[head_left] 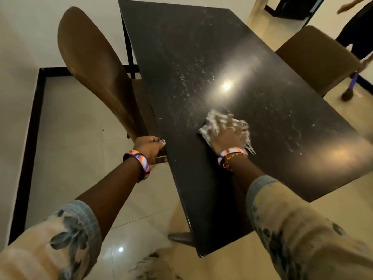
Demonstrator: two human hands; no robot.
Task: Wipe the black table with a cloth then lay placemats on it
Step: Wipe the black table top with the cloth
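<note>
The black table point(201, 57) stretches away from me, its glossy top streaked with white smears and dust. My right hand point(229, 134) lies flat with fingers spread, pressing a pale cloth point(210, 126) onto the tabletop near its middle; the image is blurred around it. My left hand point(149, 147) grips the table's left edge, beside the brown chair. No placemats are in view.
A brown chair point(96, 69) stands close against the table's left side. Another brown chair point(316, 57) sits at the right side. A second person point(357, 27) stands at the far right with a purple-handled tool point(352, 81) on the tiled floor.
</note>
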